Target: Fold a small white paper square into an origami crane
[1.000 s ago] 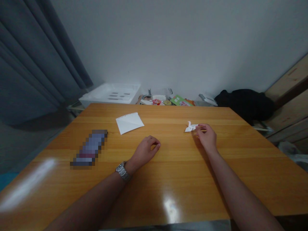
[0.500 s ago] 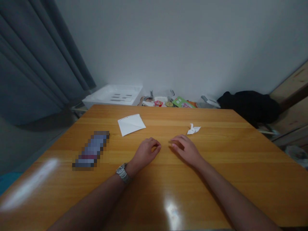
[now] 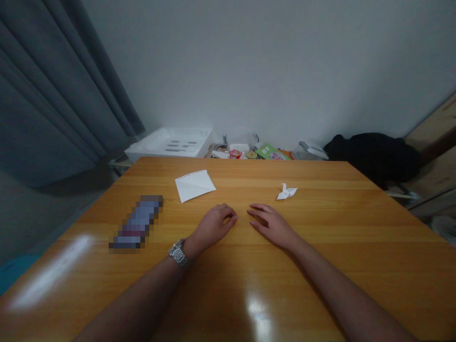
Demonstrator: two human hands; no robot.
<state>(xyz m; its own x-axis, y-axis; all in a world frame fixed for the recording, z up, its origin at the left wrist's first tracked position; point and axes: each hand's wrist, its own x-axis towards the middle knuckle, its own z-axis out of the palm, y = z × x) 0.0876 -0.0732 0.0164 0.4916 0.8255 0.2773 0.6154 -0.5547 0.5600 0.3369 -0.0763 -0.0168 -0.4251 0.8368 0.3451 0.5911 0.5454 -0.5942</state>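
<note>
My left hand, with a silver metal watch on its wrist, rests on the wooden table. Its fingers are curled in and the thumb meets the forefinger in a loop, with nothing seen in it. Across a small gap, my right hand lies with fingers and thumb stretched out and apart, holding nothing. Just beyond the right hand stands a folded white paper crane. Beyond the left hand lies a white sheet of paper with a torn, perforated edge and a faint crease. Neither hand touches paper.
A pixelated, phone-shaped object lies at the table's left. Behind the far edge are a white slotted tray, small packets and a green booklet. Black cloth is heaped at the back right; a grey curtain hangs left.
My right hand's fingers have straightened and spread, its fingertips shifting slightly left. My left hand keeps its curled pose. The crane and the paper sheet stay in place on the table.
</note>
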